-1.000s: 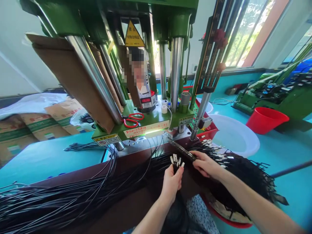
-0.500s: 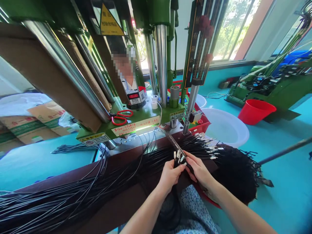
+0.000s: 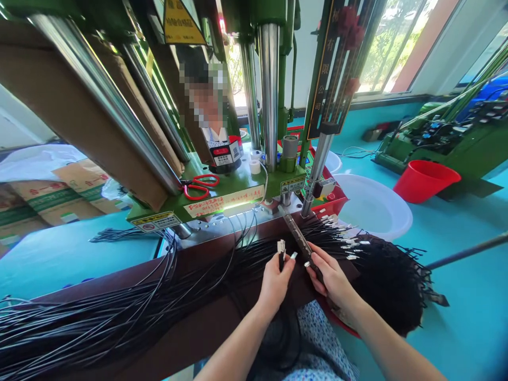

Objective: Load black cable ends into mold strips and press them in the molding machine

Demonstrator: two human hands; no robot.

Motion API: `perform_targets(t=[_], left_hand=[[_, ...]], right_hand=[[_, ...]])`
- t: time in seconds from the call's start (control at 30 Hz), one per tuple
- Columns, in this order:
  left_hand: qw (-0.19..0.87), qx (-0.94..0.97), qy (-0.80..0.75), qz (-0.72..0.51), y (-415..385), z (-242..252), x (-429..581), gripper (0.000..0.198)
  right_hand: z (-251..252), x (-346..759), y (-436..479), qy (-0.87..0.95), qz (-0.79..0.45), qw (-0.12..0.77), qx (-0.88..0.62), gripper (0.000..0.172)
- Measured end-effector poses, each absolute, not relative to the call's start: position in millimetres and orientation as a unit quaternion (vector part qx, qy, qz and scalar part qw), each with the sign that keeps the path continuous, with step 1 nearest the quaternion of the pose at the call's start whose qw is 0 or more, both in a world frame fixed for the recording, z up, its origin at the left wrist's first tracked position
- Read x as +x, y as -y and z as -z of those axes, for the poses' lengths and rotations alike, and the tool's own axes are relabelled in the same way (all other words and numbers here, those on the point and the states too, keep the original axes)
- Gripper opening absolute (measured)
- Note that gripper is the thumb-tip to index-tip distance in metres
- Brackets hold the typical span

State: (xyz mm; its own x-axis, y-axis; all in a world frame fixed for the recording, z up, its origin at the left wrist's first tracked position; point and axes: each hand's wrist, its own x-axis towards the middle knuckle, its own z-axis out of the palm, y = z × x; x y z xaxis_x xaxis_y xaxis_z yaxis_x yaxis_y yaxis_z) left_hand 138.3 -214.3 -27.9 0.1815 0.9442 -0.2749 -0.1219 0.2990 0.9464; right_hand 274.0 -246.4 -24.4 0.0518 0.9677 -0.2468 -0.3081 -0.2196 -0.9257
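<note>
My left hand (image 3: 275,283) is closed round a small bunch of black cables whose metal connector ends (image 3: 281,247) stick up above the fingers. My right hand (image 3: 331,278) is closed on one cable with a silver tip (image 3: 306,263), just right of the bunch, and it lies against a long dark metal fixture bar (image 3: 297,237) that runs back to the press. A thick mass of black cables (image 3: 119,312) lies across the brown bench edge to the left. More cables with silver tips (image 3: 349,243) fan out to the right.
A green vertical press (image 3: 238,190) with steel columns stands close ahead, red scissors (image 3: 200,185) on its base. A white basin (image 3: 373,206) and a red bucket (image 3: 424,180) stand on the teal floor at right. Cardboard boxes (image 3: 59,196) are stacked at left. Another person sits behind the press.
My hands came together over the connector ends, then parted slightly. My right hand now holds a single cable away from the bunch. The view moved closer to the press.
</note>
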Motion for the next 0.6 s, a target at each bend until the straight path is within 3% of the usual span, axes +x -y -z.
perform_targets(t=[0.3,0.6], left_hand=[[0.585,0.535,-0.482,-0.374,215.0,35.6,136.3,0.021],[0.588,0.514,-0.477,-0.403,215.1,27.1,133.2,0.026]], right_hand=[[21.4,275.3,245.4,0.399,-0.6,0.457,-0.521,0.057],[28.2,269.8,247.4,0.479,-0.54,0.442,-0.532,0.06]])
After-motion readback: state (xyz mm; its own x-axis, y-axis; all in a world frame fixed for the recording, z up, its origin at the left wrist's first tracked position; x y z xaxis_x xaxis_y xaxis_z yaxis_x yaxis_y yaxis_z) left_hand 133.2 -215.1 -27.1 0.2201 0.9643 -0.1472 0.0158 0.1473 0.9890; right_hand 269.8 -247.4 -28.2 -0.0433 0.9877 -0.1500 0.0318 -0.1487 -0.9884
